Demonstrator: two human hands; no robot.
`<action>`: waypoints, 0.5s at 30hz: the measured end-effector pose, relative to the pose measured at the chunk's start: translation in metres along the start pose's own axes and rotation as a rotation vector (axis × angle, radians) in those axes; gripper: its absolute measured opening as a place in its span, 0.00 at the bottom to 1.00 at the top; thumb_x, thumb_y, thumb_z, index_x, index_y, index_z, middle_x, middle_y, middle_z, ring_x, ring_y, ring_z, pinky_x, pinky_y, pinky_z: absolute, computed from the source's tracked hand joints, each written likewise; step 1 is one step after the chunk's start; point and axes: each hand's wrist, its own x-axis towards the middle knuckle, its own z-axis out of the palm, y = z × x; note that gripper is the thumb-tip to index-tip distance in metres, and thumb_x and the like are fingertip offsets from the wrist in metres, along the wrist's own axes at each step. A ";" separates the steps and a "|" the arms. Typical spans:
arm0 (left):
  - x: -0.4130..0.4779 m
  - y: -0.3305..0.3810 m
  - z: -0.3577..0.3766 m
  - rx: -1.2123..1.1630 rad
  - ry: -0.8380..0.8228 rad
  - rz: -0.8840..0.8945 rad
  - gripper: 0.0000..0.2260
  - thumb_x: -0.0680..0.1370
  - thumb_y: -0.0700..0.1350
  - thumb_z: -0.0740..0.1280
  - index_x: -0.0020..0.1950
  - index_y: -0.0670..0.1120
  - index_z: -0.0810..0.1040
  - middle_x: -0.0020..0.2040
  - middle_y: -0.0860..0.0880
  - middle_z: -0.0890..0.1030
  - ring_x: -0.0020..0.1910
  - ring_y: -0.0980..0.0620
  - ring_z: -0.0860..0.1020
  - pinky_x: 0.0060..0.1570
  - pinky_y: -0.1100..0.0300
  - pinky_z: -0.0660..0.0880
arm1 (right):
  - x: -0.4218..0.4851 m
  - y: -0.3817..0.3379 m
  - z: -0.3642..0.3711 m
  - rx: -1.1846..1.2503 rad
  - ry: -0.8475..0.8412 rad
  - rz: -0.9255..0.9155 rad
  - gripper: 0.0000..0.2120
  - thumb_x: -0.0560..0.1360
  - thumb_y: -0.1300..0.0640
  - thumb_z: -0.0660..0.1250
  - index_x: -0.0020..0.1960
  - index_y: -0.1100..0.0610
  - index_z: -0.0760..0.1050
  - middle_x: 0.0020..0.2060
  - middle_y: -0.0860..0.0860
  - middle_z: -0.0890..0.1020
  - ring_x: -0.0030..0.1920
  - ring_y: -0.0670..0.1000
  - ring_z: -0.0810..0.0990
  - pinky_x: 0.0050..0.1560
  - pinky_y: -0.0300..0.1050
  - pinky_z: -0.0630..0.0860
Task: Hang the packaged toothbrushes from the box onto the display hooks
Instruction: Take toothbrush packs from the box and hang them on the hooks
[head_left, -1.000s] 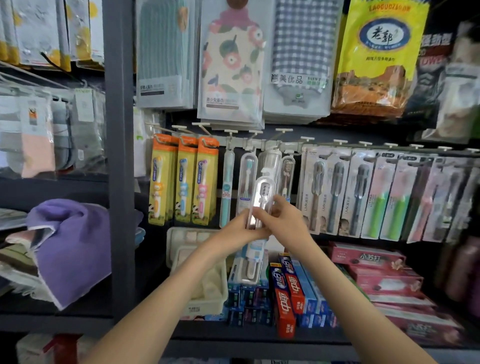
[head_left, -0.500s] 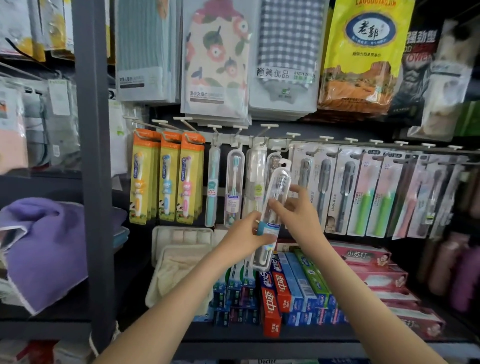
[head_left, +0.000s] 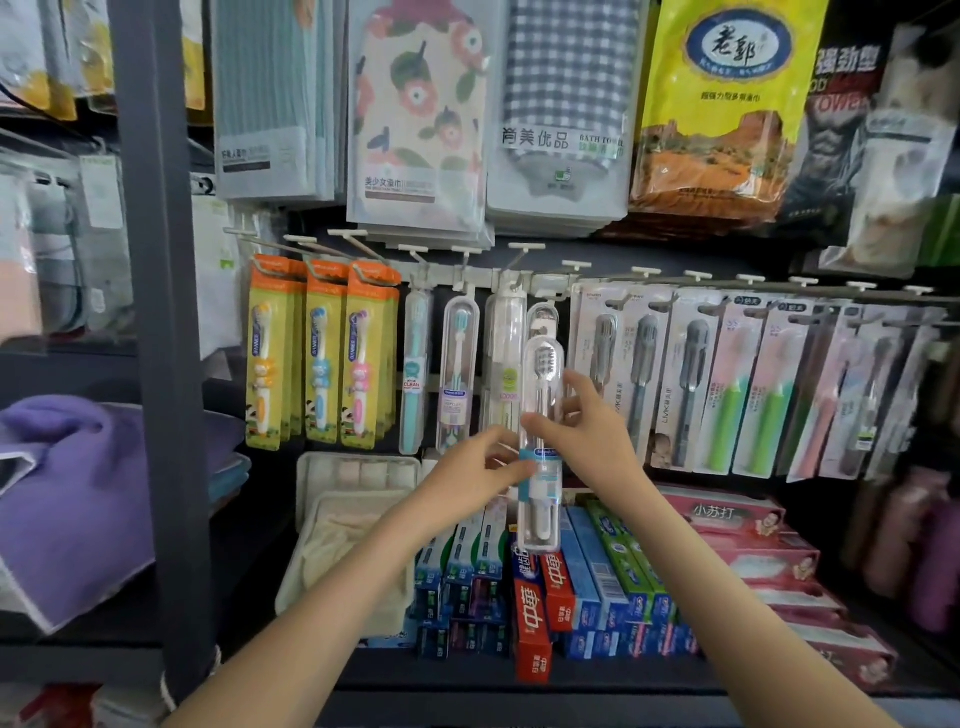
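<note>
Hands meet on a clear, round-topped plastic toothbrush case: the left hand pinches its blue label band between thumb and fingers, and the right hand curls round its middle from the right. The case stands upright, on no hook, in front of stacked red, blue and green toothpaste boxes. Just behind its top another clear toothbrush case hangs in the row of white-tipped metal display hooks, with yellow-and-orange children's toothbrush cards to the left, grey-and-white carded toothbrushes to the right, and flat packaged towels above.
</note>
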 end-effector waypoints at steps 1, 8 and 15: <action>-0.001 -0.002 -0.006 0.060 0.074 0.022 0.18 0.78 0.52 0.66 0.66 0.48 0.71 0.61 0.53 0.77 0.54 0.56 0.77 0.54 0.65 0.74 | 0.003 -0.002 0.002 -0.013 -0.005 -0.007 0.33 0.73 0.50 0.71 0.74 0.52 0.62 0.45 0.51 0.79 0.42 0.46 0.78 0.37 0.34 0.72; -0.012 -0.020 -0.078 0.767 0.841 0.143 0.24 0.75 0.44 0.69 0.70 0.41 0.70 0.71 0.39 0.67 0.70 0.41 0.63 0.70 0.44 0.60 | 0.010 -0.043 0.032 0.009 0.006 -0.107 0.39 0.75 0.52 0.69 0.78 0.44 0.50 0.34 0.50 0.73 0.34 0.54 0.75 0.40 0.50 0.78; -0.025 -0.041 -0.132 0.952 1.018 0.125 0.28 0.71 0.46 0.70 0.69 0.42 0.70 0.72 0.35 0.63 0.71 0.38 0.58 0.68 0.37 0.55 | 0.019 -0.068 0.079 -0.057 0.079 -0.120 0.40 0.76 0.52 0.68 0.78 0.46 0.46 0.28 0.49 0.72 0.28 0.47 0.71 0.29 0.41 0.68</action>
